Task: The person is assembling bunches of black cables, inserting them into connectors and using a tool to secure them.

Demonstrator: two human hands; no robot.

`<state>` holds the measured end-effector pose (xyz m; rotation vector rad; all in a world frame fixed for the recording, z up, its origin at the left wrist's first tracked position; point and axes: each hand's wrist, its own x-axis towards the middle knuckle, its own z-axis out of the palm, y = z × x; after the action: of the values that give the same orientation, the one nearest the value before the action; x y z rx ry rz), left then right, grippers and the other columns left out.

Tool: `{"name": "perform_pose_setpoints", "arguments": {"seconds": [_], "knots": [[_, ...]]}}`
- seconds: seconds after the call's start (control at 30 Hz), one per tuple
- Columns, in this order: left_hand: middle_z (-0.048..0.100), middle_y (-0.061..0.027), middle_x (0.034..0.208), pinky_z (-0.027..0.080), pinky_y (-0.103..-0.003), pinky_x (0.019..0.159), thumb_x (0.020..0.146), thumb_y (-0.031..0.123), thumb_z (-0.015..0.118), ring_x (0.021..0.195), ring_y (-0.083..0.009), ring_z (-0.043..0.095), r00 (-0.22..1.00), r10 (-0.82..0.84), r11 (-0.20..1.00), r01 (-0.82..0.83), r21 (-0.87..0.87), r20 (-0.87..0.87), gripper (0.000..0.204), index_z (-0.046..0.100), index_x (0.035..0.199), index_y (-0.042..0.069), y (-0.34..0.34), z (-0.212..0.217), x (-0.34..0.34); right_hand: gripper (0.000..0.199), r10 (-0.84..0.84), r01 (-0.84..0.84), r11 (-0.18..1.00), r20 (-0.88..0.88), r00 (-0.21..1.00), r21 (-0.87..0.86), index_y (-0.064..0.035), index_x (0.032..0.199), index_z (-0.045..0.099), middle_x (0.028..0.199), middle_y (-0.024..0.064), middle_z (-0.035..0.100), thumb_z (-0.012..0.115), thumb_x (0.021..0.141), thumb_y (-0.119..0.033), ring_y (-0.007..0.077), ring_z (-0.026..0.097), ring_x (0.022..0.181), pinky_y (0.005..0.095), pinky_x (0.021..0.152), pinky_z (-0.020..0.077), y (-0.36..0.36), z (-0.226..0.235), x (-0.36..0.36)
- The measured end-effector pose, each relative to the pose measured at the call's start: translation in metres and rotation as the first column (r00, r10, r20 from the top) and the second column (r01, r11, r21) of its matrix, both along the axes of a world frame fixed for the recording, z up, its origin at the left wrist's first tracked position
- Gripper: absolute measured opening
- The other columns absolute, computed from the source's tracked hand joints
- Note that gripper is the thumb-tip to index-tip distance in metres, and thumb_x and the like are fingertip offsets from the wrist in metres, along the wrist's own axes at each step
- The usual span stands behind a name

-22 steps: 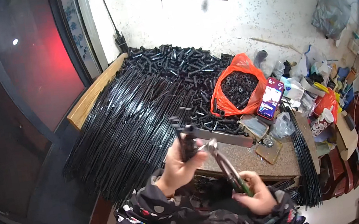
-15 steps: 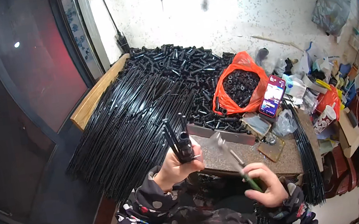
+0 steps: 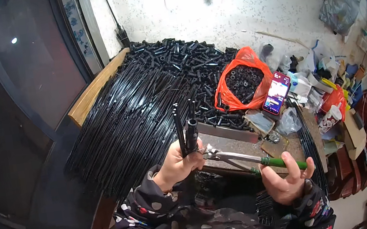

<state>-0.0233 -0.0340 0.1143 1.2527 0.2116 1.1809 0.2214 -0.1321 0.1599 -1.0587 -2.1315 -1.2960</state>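
While the left hand [image 3: 178,165] clamps a few black rods [image 3: 184,128] upright, their long axis vertical and tips pointing up, the right hand [image 3: 287,179] wraps the green-handled pliers [image 3: 247,158]. These lie nearly level, nose leftward, meeting the rods' base just above the tabletop [image 3: 240,146].

Thin black rods [image 3: 185,131] upright, green-handled pliers [image 3: 252,160] touching their base.
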Motion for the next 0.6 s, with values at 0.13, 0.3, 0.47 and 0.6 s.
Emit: {"name": "perform_pose_setpoints", "arguments": {"seconds": [0.13,0.3,0.47,0.6], "knots": [[0.044,0.0003,0.068,0.04,-0.023,0.05,0.079,0.03,0.064,0.055,-0.0079,0.047,1.0,0.01,0.999,-0.009,-0.033,0.019,0.032,0.046,0.084,0.003,-0.002,0.002,0.0,0.029,-0.016,0.016,1.0,0.013,1.0,-0.002,-0.0195,0.089,0.057,0.096,-0.0133,0.049,0.069,0.062,-0.015,0.0194,0.051,0.1,0.0495,0.099,0.0167,0.0,0.006,0.0],[0.044,-0.0004,0.072,0.04,-0.022,0.049,0.078,0.031,0.063,0.054,-0.0079,0.047,0.997,0.048,0.999,-0.047,0.025,-0.054,0.033,0.047,0.084,0.003,-0.002,0.001,-0.005,0.025,0.078,-0.076,0.997,0.046,0.996,-0.026,-0.0149,0.086,0.06,0.096,-0.007,0.053,0.068,0.063,-0.011,0.0223,0.053,0.097,0.0479,0.095,0.0275,0.001,0.011,0.0],[0.048,-0.0002,0.077,0.041,-0.02,0.051,0.076,0.03,0.067,0.058,-0.0067,0.05,0.998,0.05,0.999,-0.049,0.021,-0.028,0.038,0.046,0.091,0.003,0.001,-0.001,-0.01,0.03,0.206,-0.672,0.409,-0.655,0.727,-0.617,0.0053,0.096,0.058,0.099,0.0165,0.058,0.066,0.071,-0.009,0.0304,0.059,0.082,0.0321,0.065,0.0489,0.013,0.005,0.005],[0.051,-0.0007,0.082,0.043,-0.018,0.054,0.076,0.028,0.068,0.062,-0.0066,0.051,0.997,0.073,0.997,-0.072,0.018,-0.026,0.044,0.042,0.101,0.004,-0.005,0.014,0.001,0.03,-0.936,-0.728,-0.308,-0.33,0.118,0.613,0.0021,0.106,0.045,0.092,0.0211,0.06,0.049,0.087,-0.021,0.0315,0.062,0.072,0.0367,0.058,0.0519,-0.007,-0.085,0.002]]}}
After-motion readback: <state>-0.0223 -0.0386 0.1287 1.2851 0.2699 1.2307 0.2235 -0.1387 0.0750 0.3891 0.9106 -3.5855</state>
